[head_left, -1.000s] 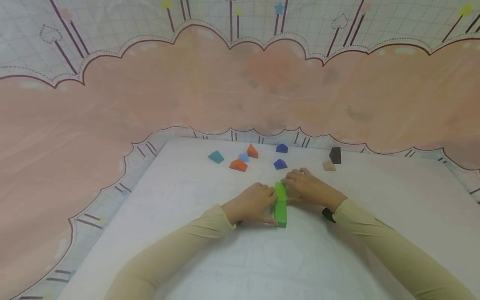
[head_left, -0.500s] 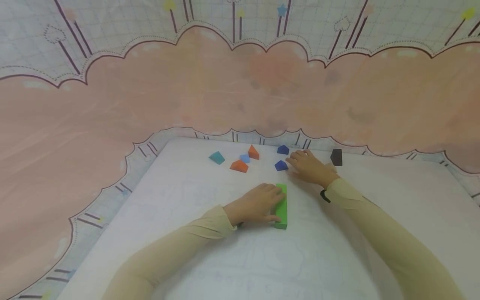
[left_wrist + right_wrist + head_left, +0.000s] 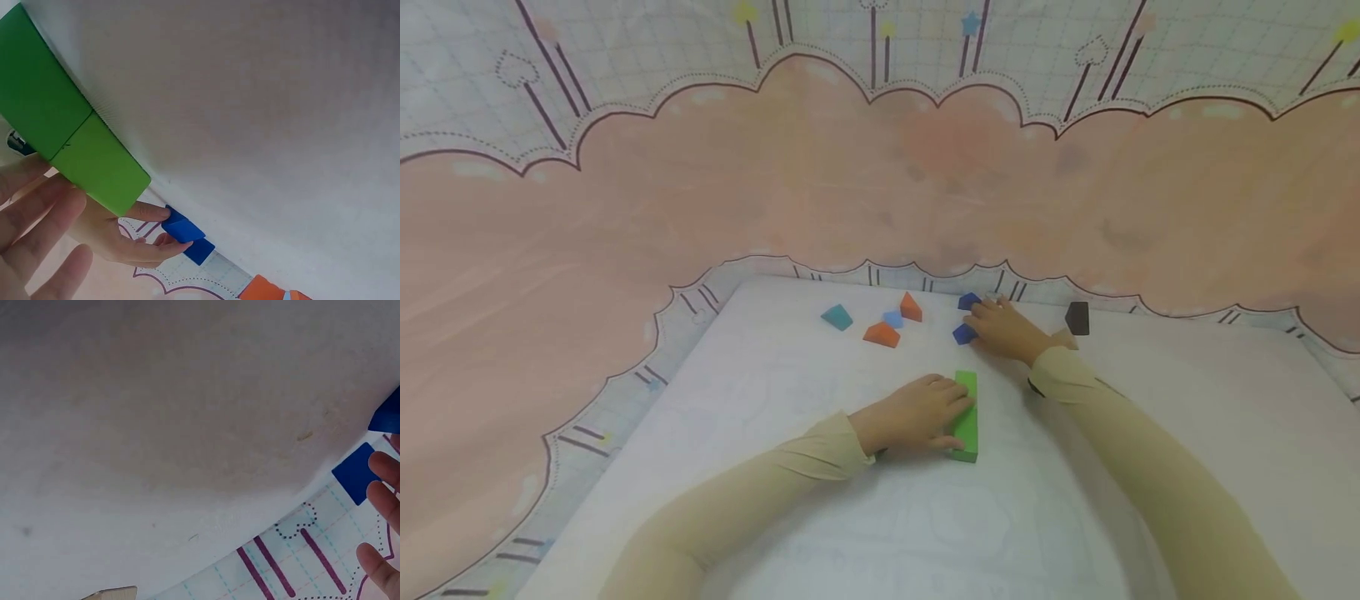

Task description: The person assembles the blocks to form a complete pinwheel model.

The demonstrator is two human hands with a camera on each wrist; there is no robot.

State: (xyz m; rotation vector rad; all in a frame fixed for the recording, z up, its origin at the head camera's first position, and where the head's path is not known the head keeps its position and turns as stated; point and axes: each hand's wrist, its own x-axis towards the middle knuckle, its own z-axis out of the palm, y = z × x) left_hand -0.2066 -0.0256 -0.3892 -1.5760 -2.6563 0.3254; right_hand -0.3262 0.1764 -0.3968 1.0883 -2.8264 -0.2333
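A darker green block (image 3: 40, 75) and a lighter green block (image 3: 103, 165) stand end to end in one row on the table. My left hand (image 3: 910, 412) rests over the row from its left side, fingers extended and touching it. Farther back, my right hand (image 3: 1006, 329) pinches the nearer dark blue block (image 3: 964, 334) between thumb and a finger, most plainly in the left wrist view. Behind it lies another dark blue block (image 3: 969, 301). The right wrist view catches right fingertips (image 3: 382, 499) beside blue surfaces at its edge.
Left of the blue blocks lie a teal block (image 3: 837, 317), two orange blocks (image 3: 882, 335) and a small light blue block (image 3: 892, 319). A black block (image 3: 1077, 318) and a tan block (image 3: 1064, 338) lie right of the right hand. A patterned curtain (image 3: 850, 183) hangs behind the white table (image 3: 760, 367).
My right hand has left the green blocks, moved away toward the back and reached the nearer dark blue block. My left hand has stayed at the green row, its fingers now farther over the top.
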